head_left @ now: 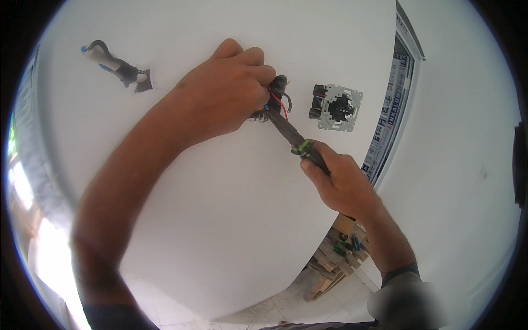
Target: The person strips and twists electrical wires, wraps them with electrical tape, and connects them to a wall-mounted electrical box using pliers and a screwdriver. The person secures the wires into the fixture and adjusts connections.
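Note:
My left hand is closed at the white wall, its fingers pinched round a dark electrical fitting that they mostly hide. A red wire curves out beside the fingertips, and a dark cable bends next to it. My right hand grips a pair of pliers with dark handles and green parts. The tool slants up to the left, its tip meeting the wires below my left fingers. Whether its jaws are closed on a wire, I cannot tell.
Right of the wires, a grey-framed switch mechanism hangs from the wall. At upper left, a taped cable bundle sticks out of a hole. A window or door frame borders the wall. Wooden pieces lie on the tiled floor.

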{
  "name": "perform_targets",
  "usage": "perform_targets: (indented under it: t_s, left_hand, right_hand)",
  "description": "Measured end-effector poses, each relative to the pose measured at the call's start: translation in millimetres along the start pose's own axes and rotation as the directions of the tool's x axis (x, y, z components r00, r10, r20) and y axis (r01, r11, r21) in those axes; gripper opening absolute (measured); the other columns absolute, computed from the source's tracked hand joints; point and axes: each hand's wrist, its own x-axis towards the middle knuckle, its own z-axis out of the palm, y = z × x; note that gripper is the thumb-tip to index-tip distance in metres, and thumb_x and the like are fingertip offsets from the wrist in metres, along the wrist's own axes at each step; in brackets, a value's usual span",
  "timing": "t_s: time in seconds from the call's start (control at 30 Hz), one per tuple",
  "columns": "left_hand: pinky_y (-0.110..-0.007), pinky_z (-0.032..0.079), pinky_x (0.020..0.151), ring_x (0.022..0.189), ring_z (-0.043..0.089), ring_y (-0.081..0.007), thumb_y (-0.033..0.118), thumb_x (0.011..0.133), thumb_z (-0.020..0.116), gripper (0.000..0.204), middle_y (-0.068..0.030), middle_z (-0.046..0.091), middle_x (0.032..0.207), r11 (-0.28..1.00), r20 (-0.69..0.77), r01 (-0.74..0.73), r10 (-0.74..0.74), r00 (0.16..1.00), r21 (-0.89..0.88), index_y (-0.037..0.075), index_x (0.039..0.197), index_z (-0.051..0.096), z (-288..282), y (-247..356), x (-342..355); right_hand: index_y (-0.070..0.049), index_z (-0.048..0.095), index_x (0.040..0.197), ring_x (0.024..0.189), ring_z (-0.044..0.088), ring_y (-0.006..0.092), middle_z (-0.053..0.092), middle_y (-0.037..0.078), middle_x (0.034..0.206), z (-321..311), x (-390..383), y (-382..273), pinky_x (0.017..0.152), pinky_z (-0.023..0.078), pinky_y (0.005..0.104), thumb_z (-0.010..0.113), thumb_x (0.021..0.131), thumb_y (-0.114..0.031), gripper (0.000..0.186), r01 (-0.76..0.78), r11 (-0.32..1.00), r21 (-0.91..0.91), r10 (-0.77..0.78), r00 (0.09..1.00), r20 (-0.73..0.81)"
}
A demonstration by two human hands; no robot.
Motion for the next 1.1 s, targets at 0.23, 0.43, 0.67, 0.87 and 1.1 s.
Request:
perform_targets:
  t_s: [0.23, 0.43, 0.67, 0.87, 1.1]
  left_hand:
    - [-0.035, 0.042, 0.098, 0.105, 0.057, -0.0170, 0.014, 0.077, 0.082, 0.010, 0.0018, 0.064, 0.091, 1.000, 0.003, -0.009, 0.009, 1.000, -0.024, 0.010, 0.085, 0.081, -3.0, -1.0, 0.0]
    - [-0.036, 0.042, 0.097, 0.103, 0.058, -0.0179, 0.011, 0.079, 0.080, 0.005, 0.0012, 0.064, 0.091, 0.997, 0.005, -0.032, 0.032, 0.999, -0.075, 0.008, 0.084, 0.078, -5.3, -6.3, -5.8]
    - [-0.038, 0.043, 0.095, 0.103, 0.057, -0.0198, 0.011, 0.081, 0.080, 0.010, 0.0009, 0.062, 0.092, 0.997, 0.008, -0.056, 0.056, 0.998, -0.051, 0.008, 0.090, 0.077, -12.7, -5.5, 1.4]
    - [-0.039, 0.043, 0.094, 0.101, 0.056, -0.0219, 0.011, 0.083, 0.079, 0.011, -0.0017, 0.059, 0.093, 0.996, 0.013, -0.015, 0.016, 1.000, -0.089, 0.008, 0.093, 0.077, -14.3, -3.0, 1.2]
    - [-0.040, 0.042, 0.092, 0.098, 0.055, -0.0228, 0.010, 0.082, 0.080, 0.007, -0.0039, 0.059, 0.090, 0.985, -0.059, 0.085, -0.095, 0.994, -0.148, 0.007, 0.087, 0.076, -10.5, 2.0, 1.5]
  right_hand:
    - [0.000, 0.056, 0.128, 0.062, 0.060, 0.0133, 0.062, 0.006, 0.078, 29.8, 5.5, 28.1, 0.057, 0.051, 0.0306, 0.056, 0.109, -0.028, 0.034, -0.102, 0.870, 0.482, 0.009, 0.982, 0.191]
    - [0.000, 0.054, 0.123, 0.056, 0.061, 0.0189, 0.061, 0.012, 0.080, 57.3, 14.0, 38.9, 0.047, 0.050, 0.0334, 0.045, 0.112, -0.033, 0.036, -0.424, 0.116, 0.898, -0.331, 0.836, 0.437]
    - [0.002, 0.044, 0.128, 0.057, 0.063, 0.0211, 0.058, 0.014, 0.083, 156.7, 16.0, 3.1, 0.041, 0.053, 0.0306, 0.033, 0.114, -0.033, 0.039, -0.695, -0.695, 0.183, -0.702, 0.602, -0.379]
    - [0.006, 0.040, 0.142, 0.067, 0.073, 0.0312, 0.069, 0.027, 0.096, 161.4, 12.9, 10.8, 0.051, 0.059, 0.0327, 0.031, 0.114, -0.030, 0.047, -0.431, -0.736, 0.522, -0.635, 0.706, -0.314]
    - [0.011, 0.050, 0.138, 0.080, 0.078, 0.0276, 0.074, 0.026, 0.109, 45.4, -19.3, 21.3, 0.055, 0.058, 0.0299, 0.047, 0.109, -0.021, 0.043, -0.180, 0.500, 0.847, -0.120, 0.954, 0.274]
